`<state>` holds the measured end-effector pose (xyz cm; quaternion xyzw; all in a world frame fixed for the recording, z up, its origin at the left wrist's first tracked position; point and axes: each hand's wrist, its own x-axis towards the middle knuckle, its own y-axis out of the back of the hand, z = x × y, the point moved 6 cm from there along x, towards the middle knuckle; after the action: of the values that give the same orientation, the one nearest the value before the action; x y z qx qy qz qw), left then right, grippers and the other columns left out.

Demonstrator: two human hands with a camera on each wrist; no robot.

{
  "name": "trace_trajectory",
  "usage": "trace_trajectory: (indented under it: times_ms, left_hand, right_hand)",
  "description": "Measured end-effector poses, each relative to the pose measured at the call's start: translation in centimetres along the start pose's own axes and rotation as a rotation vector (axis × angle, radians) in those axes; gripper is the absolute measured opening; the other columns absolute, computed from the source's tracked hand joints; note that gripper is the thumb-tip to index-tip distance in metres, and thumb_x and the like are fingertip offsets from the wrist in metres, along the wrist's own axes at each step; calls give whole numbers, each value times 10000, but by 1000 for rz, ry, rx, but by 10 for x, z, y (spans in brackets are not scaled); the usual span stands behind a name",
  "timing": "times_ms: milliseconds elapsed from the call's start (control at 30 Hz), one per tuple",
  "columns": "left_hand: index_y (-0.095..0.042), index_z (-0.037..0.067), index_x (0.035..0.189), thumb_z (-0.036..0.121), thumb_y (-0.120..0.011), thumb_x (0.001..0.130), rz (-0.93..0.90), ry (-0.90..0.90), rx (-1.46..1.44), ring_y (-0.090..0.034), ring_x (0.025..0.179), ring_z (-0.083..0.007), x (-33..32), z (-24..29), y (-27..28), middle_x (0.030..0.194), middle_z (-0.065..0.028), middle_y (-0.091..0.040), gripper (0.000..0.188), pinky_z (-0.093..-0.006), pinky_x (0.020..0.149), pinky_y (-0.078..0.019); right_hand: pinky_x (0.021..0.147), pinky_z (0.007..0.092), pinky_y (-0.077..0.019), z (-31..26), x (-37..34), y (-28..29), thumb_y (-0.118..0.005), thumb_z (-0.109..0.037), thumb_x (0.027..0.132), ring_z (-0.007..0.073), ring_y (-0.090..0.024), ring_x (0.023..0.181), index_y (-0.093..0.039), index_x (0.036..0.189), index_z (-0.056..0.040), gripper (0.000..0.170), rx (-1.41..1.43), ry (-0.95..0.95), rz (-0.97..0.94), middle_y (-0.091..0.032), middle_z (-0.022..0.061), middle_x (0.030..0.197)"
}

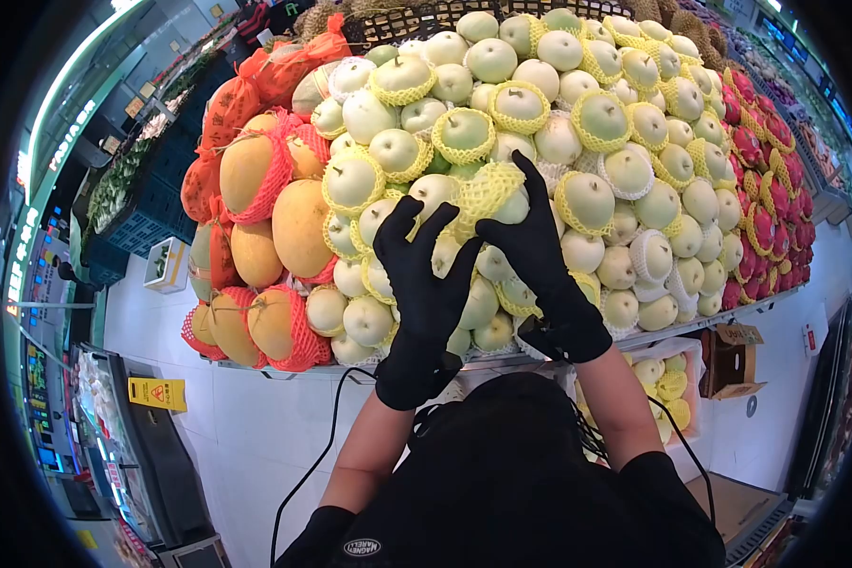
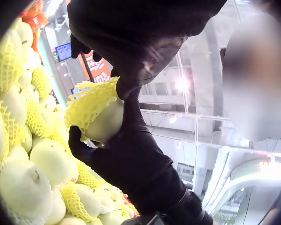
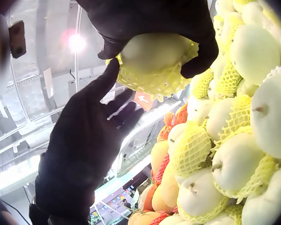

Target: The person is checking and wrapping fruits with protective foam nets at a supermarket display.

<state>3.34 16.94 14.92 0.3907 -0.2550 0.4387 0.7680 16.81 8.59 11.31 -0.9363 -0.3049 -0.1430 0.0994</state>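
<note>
A small pale green melon is held up over the fruit heap by my right hand, whose thumb and fingers curl round its sides. A yellow foam net covers the melon's left part in the head view; bare rind shows on the rest. My left hand, black-gloved like the right, has its fingers spread apart. In the right wrist view, the left thumb meets the net's edge while the other fingers stay off the melon.
Many pale melons, several in yellow or white foam nets, are heaped beneath both hands. Larger orange melons in red nets lie left, dragon fruit right. Below the display's front edge is a white box of melons. A black cable hangs by the left arm.
</note>
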Motion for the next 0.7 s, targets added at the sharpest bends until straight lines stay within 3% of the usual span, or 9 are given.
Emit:
trace_trajectory:
  times_ms: [33, 100, 133, 233, 267, 400, 500, 700]
  left_hand:
    - [-628, 42, 1107, -7, -760, 756, 5, -38, 51, -600, 985, -234, 1, 5, 1, 1036, -109, -607, 378, -322, 892, -479]
    - [-638, 39, 1072, -2, -762, 756, -78, 29, -119, -611, 954, -226, -3, -7, -9, 1019, -106, -614, 341, -317, 858, -491]
    - [-642, 24, 1021, -2, -757, 768, -65, 66, -147, -617, 875, -181, -1, -12, -9, 951, -79, -626, 279, -295, 798, -498]
    - [-644, 34, 974, 29, -747, 791, -125, 301, -360, -605, 889, -181, -8, -24, -13, 975, -80, -631, 210, -296, 804, -484]
    - [-625, 33, 1005, 24, -737, 809, -175, 329, -412, -591, 834, -138, -10, -26, -15, 945, -65, -630, 226, -272, 757, -483]
    - [-568, 39, 1129, 29, -721, 824, -279, 517, -776, -565, 822, -100, -13, -44, -26, 923, -36, -607, 342, -255, 745, -476]
    - [-557, 24, 1165, 80, -698, 859, -468, 723, -789, -556, 822, -87, -7, -31, -24, 913, -26, -604, 341, -244, 737, -465]
    - [-646, -4, 945, 151, -721, 857, -446, 641, -566, -574, 802, -85, -1, -39, -20, 857, -21, -638, 194, -250, 739, -465]
  right_hand:
    - [1074, 362, -384, -1, 0, 0, -806, -70, 677, 252, -400, 1303, -237, 1474, -26, 980, 6, 17, 15, -393, 150, 1398]
    - [1073, 362, -385, 2, -1, 0, -816, -75, 668, 253, -401, 1301, -228, 1475, -21, 1000, -21, 43, 31, -391, 152, 1400]
    - [1074, 361, -384, 8, 1, 2, -820, -77, 666, 252, -402, 1300, -224, 1476, -22, 1007, -54, 56, 35, -389, 152, 1402]
    - [1075, 366, -381, 18, 2, 5, -823, -88, 665, 251, -406, 1298, -238, 1472, -25, 999, 4, 23, 28, -397, 151, 1398]
    - [1075, 368, -380, 20, 1, 5, -823, -92, 665, 251, -407, 1297, -247, 1469, -26, 991, 51, -1, 22, -402, 150, 1396]
    - [1072, 350, -375, 13, -3, 7, -723, -49, 699, 228, -427, 1298, -349, 1434, -61, 825, -50, -32, 18, -465, 120, 1364]
    - [1072, 373, -377, 17, -1, 11, -815, -112, 665, 249, -416, 1294, -313, 1442, -45, 927, -36, -58, -12, -439, 146, 1368]
    - [1091, 385, -358, 16, -7, 14, -832, -121, 646, 259, -401, 1307, -318, 1438, -55, 946, -75, -44, -37, -426, 141, 1379]
